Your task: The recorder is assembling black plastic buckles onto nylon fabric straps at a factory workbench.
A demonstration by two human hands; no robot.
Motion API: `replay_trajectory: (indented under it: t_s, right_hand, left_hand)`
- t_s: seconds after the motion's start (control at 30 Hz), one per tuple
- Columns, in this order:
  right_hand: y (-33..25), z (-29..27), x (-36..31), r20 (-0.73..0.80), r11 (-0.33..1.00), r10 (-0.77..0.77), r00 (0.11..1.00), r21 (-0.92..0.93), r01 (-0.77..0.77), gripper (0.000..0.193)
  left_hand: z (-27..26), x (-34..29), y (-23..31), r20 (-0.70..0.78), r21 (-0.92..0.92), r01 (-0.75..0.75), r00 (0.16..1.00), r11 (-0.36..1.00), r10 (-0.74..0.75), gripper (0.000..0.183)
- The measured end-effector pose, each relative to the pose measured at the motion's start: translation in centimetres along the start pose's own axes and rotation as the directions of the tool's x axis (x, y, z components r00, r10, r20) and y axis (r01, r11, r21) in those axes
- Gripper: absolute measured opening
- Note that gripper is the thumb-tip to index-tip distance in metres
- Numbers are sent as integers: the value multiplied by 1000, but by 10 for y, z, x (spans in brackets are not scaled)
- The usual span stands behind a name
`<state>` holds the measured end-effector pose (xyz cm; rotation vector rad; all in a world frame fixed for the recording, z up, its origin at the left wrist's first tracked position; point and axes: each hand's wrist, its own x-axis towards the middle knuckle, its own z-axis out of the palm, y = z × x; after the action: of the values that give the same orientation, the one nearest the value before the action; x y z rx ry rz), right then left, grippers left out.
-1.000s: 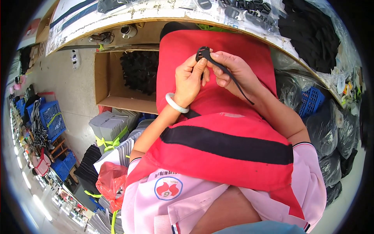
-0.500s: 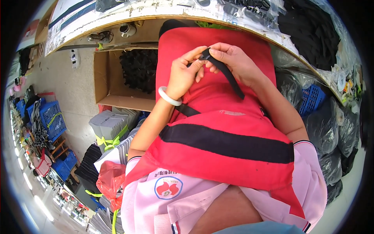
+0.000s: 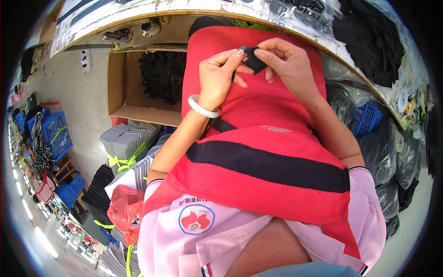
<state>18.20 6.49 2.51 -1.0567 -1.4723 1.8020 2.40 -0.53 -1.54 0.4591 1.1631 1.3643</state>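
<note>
Above my lap, covered by a red apron (image 3: 258,108) with a black band, both hands work on a black strap (image 3: 256,64). Between finger and thumb, my left hand (image 3: 220,74) pinches the strap's left end, where a small dark buckle-like piece (image 3: 244,51) partly shows. My right hand (image 3: 290,67) pinches the upper right edge of the strap, which is folded into a short loop between the hands. A white bangle (image 3: 203,107) circles my left wrist.
An open cardboard box (image 3: 145,114) of black pieces stands to the left. The worktable edge (image 3: 207,10) curves ahead, with a black fabric pile (image 3: 369,44) at right. Tied grey stacks (image 3: 122,141), a red plastic bag (image 3: 125,207), a blue basket (image 3: 366,119) and black bags (image 3: 380,147) sit around me.
The strap's long tail, which hung down toward the right, is now folded up between the hands. My right hand has shifted slightly right and grips a different part of it.
</note>
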Motion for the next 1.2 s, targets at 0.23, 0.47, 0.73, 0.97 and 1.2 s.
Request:
replay_trajectory:
  t_s: [0.23,0.47,0.73,0.97,1.2]
  right_hand:
    - [17,-2,-5,6,979,182,983,-88,-181,19]
    - [9,-3,-3,74,957,246,967,139,-254,23]
    - [13,-29,3,364,926,369,855,-69,-370,20]
    - [13,-20,-3,278,957,273,921,16,-288,27]
    - [16,3,-23,261,956,289,921,-40,-289,22]
  left_hand:
    - [-1,-8,-4,0,219,-108,994,970,111,19]
    - [-5,-7,-1,61,192,-240,971,952,232,18]
    - [-8,-24,0,215,309,-334,937,890,277,20]
    - [-9,-21,-3,168,281,-343,937,896,306,17]
    - [-7,-18,-5,56,254,-314,949,915,310,16]
